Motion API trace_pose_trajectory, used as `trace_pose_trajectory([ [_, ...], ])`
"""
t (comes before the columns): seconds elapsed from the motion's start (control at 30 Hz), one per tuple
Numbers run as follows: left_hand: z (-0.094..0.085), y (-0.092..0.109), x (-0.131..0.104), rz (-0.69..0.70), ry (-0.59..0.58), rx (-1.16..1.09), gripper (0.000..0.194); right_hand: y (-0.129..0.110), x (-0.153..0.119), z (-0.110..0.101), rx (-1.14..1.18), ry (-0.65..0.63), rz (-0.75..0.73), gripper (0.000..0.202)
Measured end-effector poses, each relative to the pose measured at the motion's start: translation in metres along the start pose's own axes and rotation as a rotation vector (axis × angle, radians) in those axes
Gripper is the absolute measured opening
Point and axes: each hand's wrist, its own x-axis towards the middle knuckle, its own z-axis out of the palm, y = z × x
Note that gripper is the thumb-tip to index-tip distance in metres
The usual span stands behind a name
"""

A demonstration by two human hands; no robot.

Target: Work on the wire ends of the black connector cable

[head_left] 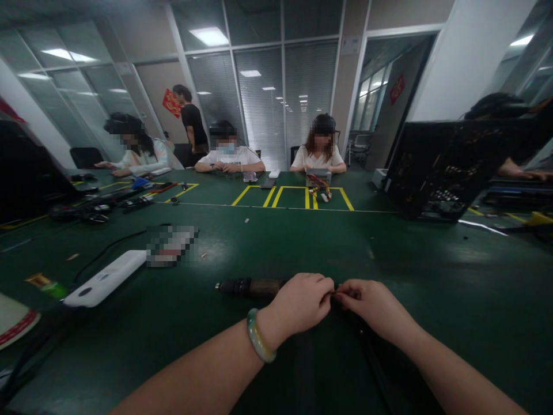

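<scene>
A dark, slim electric screwdriver [264, 287] lies sideways on the green tabletop, its metal tip pointing left. My left hand [301, 304], with a green bangle on the wrist, is closed over its right end. Close beside it, my right hand [367, 300] has thumb and fingers pinched together where the two hands meet. What the right fingertips hold is too small and hidden to make out. A dark cord [374, 360] runs from under the right hand toward the near edge.
On the left are a long white device [108, 278], a blurred-out flat item [171, 246], and a small green bottle [52, 288]. A black computer case [444, 173] stands at the right. Cables [93, 213] lie far left. Several people are across the table, one with a power supply [318, 177].
</scene>
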Motion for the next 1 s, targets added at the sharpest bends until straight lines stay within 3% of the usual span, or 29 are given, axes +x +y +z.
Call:
trace_pose_trajectory([
  [0.17, 0.0007, 0.0003, -0.0008, -0.048, 0.003, 0.010, 0.007, -0.0004, 0.0000, -0.0003, -0.003, 0.002, 0.014, 0.020],
  [0.4, 0.0010, -0.0001, -0.0009, 0.018, 0.014, -0.015, 0.009, -0.0004, 0.0005, 0.0012, 0.021, 0.012, -0.010, 0.018],
  [0.63, -0.0005, 0.0017, -0.0007, -0.048, 0.007, 0.017, 0.006, 0.0025, 0.0013, 0.0020, 0.031, 0.009, -0.003, 0.019],
  [1.0, 0.0009, 0.0002, -0.0008, -0.016, 0.008, 0.018, 0.008, -0.0022, -0.0003, 0.0005, 0.003, -0.002, 0.014, 0.021],
])
